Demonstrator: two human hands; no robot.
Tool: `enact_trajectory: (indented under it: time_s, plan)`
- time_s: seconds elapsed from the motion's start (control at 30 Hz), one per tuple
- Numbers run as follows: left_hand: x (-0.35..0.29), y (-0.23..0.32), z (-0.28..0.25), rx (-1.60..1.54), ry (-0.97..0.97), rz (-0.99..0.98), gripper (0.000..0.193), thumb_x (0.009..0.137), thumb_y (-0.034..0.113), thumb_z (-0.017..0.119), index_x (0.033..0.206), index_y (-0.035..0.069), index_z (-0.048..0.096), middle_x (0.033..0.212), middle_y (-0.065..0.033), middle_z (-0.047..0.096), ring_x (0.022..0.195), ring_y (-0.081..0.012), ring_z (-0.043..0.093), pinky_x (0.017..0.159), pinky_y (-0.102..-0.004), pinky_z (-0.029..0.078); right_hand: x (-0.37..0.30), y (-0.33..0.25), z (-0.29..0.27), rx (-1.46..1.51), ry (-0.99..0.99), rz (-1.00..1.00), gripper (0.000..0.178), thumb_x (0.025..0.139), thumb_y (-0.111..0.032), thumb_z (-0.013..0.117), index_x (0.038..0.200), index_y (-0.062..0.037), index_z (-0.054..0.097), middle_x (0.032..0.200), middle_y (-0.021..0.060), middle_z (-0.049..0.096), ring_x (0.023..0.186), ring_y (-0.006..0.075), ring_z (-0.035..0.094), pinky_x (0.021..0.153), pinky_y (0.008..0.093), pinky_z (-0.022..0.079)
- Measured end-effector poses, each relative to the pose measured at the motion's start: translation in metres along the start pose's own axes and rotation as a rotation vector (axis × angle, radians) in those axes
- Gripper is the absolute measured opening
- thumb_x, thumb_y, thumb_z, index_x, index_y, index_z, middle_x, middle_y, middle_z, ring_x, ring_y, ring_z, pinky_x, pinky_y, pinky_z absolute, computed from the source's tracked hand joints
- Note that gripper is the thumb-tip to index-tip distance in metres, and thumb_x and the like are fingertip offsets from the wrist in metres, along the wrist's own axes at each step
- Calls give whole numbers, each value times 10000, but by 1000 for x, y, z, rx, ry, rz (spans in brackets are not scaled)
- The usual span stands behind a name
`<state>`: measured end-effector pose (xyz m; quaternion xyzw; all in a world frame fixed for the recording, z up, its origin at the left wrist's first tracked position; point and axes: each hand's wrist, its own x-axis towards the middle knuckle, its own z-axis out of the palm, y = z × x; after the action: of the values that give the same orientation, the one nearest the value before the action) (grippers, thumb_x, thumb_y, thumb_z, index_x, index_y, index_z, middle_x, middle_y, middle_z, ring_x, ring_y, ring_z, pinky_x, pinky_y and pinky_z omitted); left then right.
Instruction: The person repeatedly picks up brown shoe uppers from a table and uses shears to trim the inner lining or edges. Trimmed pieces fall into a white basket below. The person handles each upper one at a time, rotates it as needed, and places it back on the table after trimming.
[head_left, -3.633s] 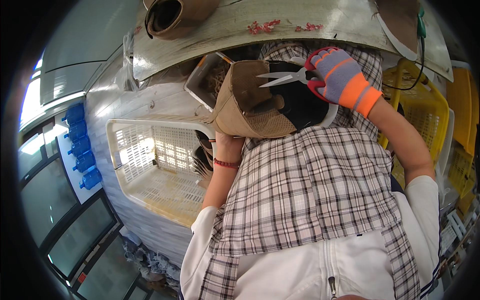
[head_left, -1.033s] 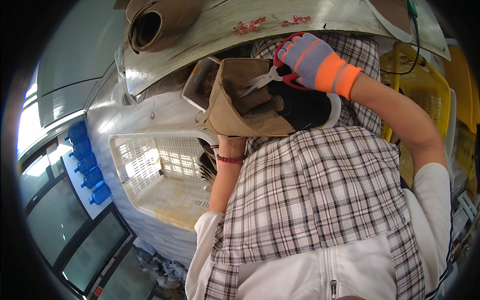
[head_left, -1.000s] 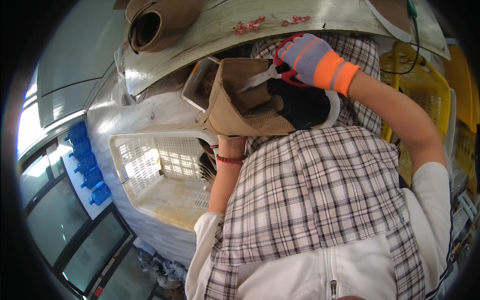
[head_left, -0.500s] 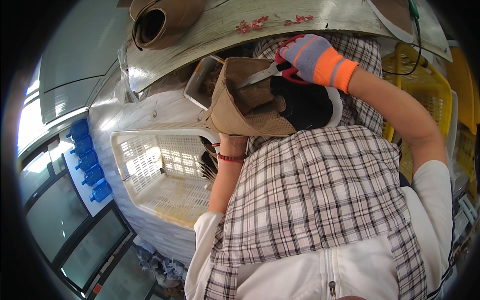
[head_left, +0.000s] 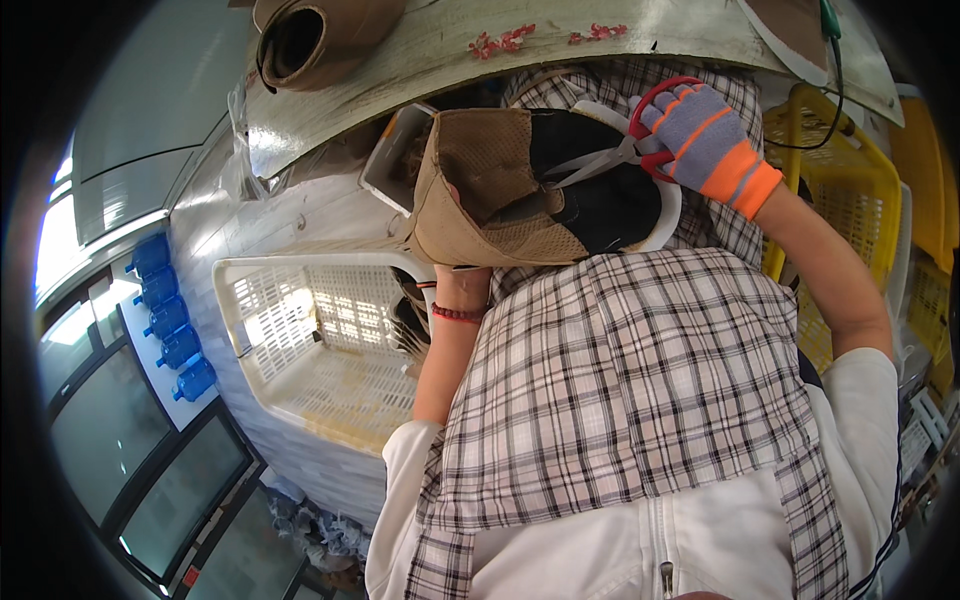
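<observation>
The right hand [head_left: 705,140], in a purple and orange glove, has its fingers through the red handles of one pair of scissors [head_left: 625,150], with the blades lying on the shoe [head_left: 545,190]. Under the shoe, the left hand [head_left: 460,285] is mostly hidden; it seems to grip the tan and black upper from below. The trimming looks in progress, not finished. Left of the shoe stands one white basket [head_left: 300,350]; right of it, one yellow basket [head_left: 850,150].

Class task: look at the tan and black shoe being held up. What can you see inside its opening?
Inside the shoe, only the left hand shows, its thumb slipped into the tan opening. The shoe's wall covers the fingers and everything deeper in.
</observation>
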<state>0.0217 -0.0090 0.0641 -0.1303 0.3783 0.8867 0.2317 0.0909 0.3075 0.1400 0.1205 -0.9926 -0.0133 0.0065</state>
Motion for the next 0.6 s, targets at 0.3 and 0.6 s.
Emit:
enact_trajectory:
  time_s: [0.3,0.6]
  plan:
    - [-4,3,9,87,-12,-11,556,971,391,567,1409,87,410,1409,-79,493,1263,-246,495,1048,-436,429,9,3,-2,-27,-65,4,355,693,-232,772,997,-93,654,905,78,654,847,263,628,779,370,503]
    - [30,32,-76,861,-322,179,442,960,236,613,1349,64,491,1312,-68,564,1242,-240,504,1051,-409,416,-7,-37,-18,509,124,169,352,716,-187,768,1009,-58,620,925,113,640,887,295,611,769,383,506]
